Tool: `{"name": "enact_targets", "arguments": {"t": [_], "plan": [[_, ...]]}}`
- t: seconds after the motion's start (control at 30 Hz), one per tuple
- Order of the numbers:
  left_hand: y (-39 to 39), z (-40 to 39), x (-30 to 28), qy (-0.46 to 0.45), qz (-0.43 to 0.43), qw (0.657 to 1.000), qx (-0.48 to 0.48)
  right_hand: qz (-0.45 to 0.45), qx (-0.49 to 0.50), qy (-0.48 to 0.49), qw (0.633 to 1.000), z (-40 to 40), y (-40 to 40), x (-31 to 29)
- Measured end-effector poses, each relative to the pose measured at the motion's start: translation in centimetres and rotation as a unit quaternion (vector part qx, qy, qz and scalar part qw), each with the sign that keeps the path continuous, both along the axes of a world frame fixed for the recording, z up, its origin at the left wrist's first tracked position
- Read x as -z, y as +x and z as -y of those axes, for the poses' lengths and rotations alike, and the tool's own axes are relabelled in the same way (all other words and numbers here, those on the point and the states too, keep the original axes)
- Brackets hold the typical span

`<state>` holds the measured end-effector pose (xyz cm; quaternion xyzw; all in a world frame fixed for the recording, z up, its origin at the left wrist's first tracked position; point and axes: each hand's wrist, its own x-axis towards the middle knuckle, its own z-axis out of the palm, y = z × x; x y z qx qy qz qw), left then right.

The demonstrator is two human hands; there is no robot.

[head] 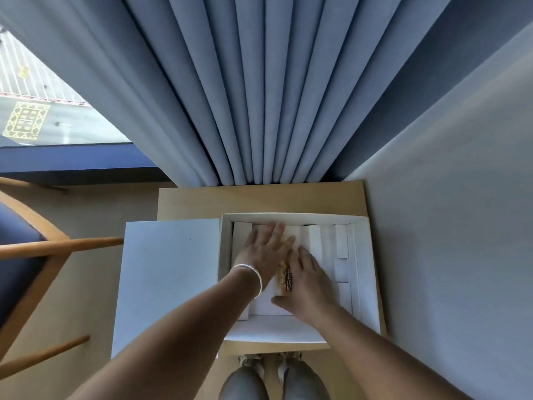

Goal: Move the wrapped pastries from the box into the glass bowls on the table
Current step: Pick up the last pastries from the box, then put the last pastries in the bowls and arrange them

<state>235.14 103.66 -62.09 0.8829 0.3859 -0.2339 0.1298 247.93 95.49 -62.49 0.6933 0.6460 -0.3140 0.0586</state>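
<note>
A white box (pixel 366 272) lies open on a small wooden table (pixel 259 200), with white card dividers inside. Its flat white lid (pixel 167 278) hangs off the table's left side. Both my hands are inside the box. My left hand (pixel 266 249), with a silver bangle on the wrist, lies flat with straight fingers over the middle compartments. My right hand (pixel 307 280) lies beside it, fingers straight, thumb out at the near side. Between the two hands shows a golden wrapped pastry (pixel 285 277) with a dark printed label. Both hands touch it. No glass bowl is in view.
Blue curtains (pixel 259 96) hang right behind the table. A grey wall (pixel 461 226) borders its right side. A wooden chair with a blue seat (pixel 26 255) stands to the left. My legs and shoes (pixel 268 379) are below the table's near edge.
</note>
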Motion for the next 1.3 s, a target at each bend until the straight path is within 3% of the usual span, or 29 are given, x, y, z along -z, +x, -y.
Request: {"name": "enact_targets", "arguments": {"t": [0.13,0.4,0.67,0.83,1.0,1.17,1.3], "plan": [[0.5,-0.1,1.0,0.001,-0.027,1.0,0.005,0.026,-0.023,-0.017,0.999,0.1,-0.9,0.9],[0.1,-0.8,-1.7,0.026,0.063,0.996,-0.058,-0.031,0.033,0.021,0.999,-0.5,-0.9,-1.7],[-4.5,-0.2,-10.3,0.098,0.155,0.973,-0.139,-0.01,0.044,0.085,0.995,-2.3,-1.7,-11.8],[-11.0,0.1,-17.1,0.15,0.195,0.942,-0.227,-0.017,-0.014,0.121,0.992,-4.3,-5.7,-18.9],[-20.7,2.7,-22.8,0.233,0.166,0.905,-0.315,-0.027,-0.112,0.176,0.978,-6.0,-13.4,-25.3],[-31.3,9.6,-27.5,0.26,0.146,0.841,-0.451,-0.068,-0.216,0.196,0.954,-4.9,-24.0,-29.2],[-38.7,18.5,-30.2,0.339,0.09,0.786,-0.51,-0.097,-0.323,0.199,0.92,-1.6,-33.7,-30.3]]}}
